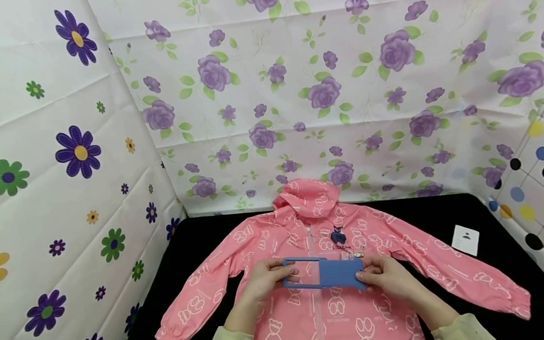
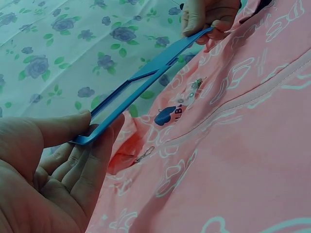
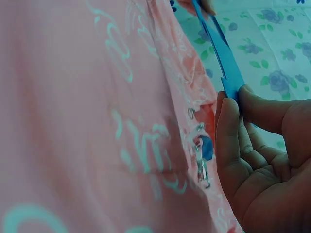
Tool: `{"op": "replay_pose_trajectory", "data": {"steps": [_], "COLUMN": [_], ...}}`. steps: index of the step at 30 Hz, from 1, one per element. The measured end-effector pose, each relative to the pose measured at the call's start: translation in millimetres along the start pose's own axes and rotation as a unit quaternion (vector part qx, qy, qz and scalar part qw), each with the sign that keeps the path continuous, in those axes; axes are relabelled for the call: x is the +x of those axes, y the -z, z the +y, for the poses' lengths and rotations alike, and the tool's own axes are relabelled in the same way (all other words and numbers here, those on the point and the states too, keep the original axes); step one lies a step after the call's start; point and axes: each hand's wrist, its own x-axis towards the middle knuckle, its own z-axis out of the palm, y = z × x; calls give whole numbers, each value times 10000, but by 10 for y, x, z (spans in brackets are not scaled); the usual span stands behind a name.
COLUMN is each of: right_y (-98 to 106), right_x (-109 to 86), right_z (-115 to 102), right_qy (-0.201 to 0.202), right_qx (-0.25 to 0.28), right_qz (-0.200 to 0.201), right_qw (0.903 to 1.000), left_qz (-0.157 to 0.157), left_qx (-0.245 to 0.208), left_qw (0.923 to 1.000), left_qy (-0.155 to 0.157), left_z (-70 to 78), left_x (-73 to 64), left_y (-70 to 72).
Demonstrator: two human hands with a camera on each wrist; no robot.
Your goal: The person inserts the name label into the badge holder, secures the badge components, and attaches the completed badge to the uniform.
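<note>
A blue plastic badge holder [image 1: 338, 272] is stretched level between my two hands above the pink hooded jacket [image 1: 281, 238]. Its left half is an open frame through which the jacket shows; the right half is a solid panel. My left hand [image 1: 266, 280] pinches the frame's end between thumb and fingers, seen close in the left wrist view. At the panel's far end, thumb and fingertips of my right hand [image 1: 387, 276] pinch the edge. Just behind the holder, a metal clip [image 1: 358, 255] with a clear strap lies on the jacket's chest.
To the right of the jacket, a white ID card [image 1: 466, 239] with a portrait icon lies on the black tabletop [image 1: 426, 209]. The jacket's sleeves spread out to both sides. Flower-patterned cloth walls [image 1: 258, 107] stand behind and at the left; a dotted one is at right.
</note>
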Motion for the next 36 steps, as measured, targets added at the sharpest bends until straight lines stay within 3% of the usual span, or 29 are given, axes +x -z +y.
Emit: {"op": "replay_pose_trajectory", "data": {"steps": [5, 10, 27, 36], "right_y": [69, 101, 161, 137], "right_x": [13, 26, 98, 137], "right_z": [106, 164, 259, 297], "right_qy": [138, 236, -49, -47], "right_qx": [-45, 55, 168, -72], "right_qz": [-182, -288, 87, 414], "right_qw": [9997, 9993, 9998, 9991], "left_qz": [-47, 109, 464, 324], "left_qx": [-30, -69, -358, -512], "left_qw": [9999, 9998, 9983, 9982], "left_qy": [-84, -129, 0, -42], "left_z": [35, 39, 19, 49], "left_x": [-25, -26, 34, 42], "left_y": [59, 70, -7, -100]}}
